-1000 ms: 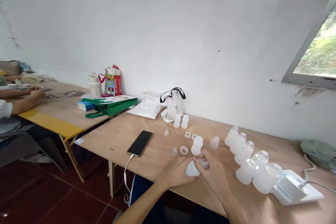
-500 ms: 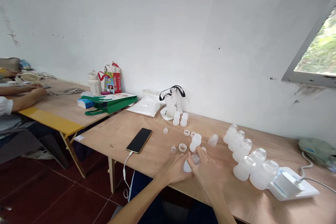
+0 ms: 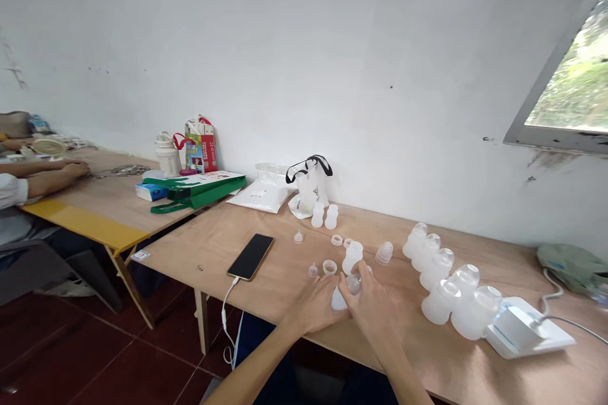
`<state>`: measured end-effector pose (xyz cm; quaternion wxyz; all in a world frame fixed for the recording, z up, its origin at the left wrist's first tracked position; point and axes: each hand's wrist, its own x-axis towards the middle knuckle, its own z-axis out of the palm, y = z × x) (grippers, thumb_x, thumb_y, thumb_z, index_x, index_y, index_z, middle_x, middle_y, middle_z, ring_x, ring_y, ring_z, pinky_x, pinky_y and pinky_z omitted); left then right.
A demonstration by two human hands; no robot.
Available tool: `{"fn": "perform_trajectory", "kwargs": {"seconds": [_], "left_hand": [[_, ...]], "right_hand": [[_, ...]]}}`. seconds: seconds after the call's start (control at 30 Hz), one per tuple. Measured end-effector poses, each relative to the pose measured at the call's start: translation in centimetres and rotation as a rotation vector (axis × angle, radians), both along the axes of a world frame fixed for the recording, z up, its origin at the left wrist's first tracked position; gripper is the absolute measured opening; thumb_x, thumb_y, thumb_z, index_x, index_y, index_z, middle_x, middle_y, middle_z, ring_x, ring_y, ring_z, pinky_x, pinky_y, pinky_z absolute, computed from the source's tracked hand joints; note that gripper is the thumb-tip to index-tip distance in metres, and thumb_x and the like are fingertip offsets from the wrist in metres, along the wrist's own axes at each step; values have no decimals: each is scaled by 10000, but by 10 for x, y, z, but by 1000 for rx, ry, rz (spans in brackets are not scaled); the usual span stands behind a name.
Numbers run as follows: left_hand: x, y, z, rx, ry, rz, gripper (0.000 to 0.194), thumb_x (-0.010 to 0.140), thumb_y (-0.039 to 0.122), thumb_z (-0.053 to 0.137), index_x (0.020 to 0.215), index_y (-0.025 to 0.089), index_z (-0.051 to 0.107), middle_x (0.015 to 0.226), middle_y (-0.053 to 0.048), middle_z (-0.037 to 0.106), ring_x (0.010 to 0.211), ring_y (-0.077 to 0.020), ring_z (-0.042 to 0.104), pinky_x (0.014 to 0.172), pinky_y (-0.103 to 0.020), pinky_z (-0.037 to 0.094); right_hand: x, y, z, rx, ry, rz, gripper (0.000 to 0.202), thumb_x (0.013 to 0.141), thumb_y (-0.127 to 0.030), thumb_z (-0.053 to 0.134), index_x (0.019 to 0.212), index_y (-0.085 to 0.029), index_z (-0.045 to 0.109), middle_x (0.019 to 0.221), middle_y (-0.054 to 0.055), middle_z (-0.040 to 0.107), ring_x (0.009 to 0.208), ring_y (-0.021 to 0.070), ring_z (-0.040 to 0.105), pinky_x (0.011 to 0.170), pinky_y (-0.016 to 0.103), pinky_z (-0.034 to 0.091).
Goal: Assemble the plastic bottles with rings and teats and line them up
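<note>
Near the table's front edge, my left hand [image 3: 319, 305] is closed around the body of a translucent baby bottle [image 3: 339, 299]. My right hand [image 3: 373, 304] grips the clear cap [image 3: 354, 283] at the top of that bottle, which looks tilted; its lower part is partly covered by my fingers. Just beyond my hands stands an uncapped bottle [image 3: 352, 257]. White collar rings [image 3: 329, 267] and clear nipples [image 3: 312, 270] lie to its left and behind. A stack of clear caps [image 3: 384, 253] sits to the right.
Several capped bottles [image 3: 439, 269] line the right side beside a white charger box [image 3: 520, 329] with a cable. A phone [image 3: 251, 256] lies on the left, its cord hanging over the edge. Two bottles [image 3: 325, 216] and white bags [image 3: 266, 195] stand behind. Another person's hands [image 3: 71, 169] rest on the far-left table.
The view has shifted slightly. My hands keep almost the same hold on the bottle and cap, with only small finger movement.
</note>
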<state>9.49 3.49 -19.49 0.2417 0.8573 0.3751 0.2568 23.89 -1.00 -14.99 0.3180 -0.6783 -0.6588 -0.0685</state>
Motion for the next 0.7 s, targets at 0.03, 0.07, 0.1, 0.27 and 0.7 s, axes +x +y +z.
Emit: {"fn": "perform_trajectory", "kwargs": {"seconds": [0.03,0.07,0.1,0.27,0.7], "left_hand": [[0,0,0,5,8,5,292,880,408,661,1109,242,593,1188,-54,689,1127,-303,627,992,-433,481],[0,0,0,4,18,4,277,879,421,661,1077,241,587,1162,-50,691,1101,-300,633,974,-428,483],[0,0,0,1,29,-2,272,882,436,660,1055,241,582,1143,-48,692,1081,-298,637,958,-422,484],[-1,-1,2,-1,67,-32,342,911,490,648,1128,233,583,1169,-59,690,1093,-295,637,965,-417,473],[5,-5,-13,220,148,-121,453,1008,523,530,1329,203,541,1324,-111,649,1243,-297,581,1089,-441,413]], "right_hand": [[2,-1,-4,30,19,-7,265,971,-492,452,855,-261,507,728,0,688,540,208,636,484,269,277],[3,-2,-8,60,38,-9,288,970,-517,447,848,-261,499,721,-1,684,535,210,641,485,270,291],[4,-2,-12,88,59,-4,307,969,-539,442,847,-262,492,713,-3,678,534,213,648,489,271,311],[6,0,-22,123,158,43,327,968,-580,455,916,-263,518,742,-1,695,584,231,697,501,286,403],[26,17,-45,222,27,89,300,1014,-468,450,1167,-242,575,1091,86,744,938,272,739,658,342,551]]}}
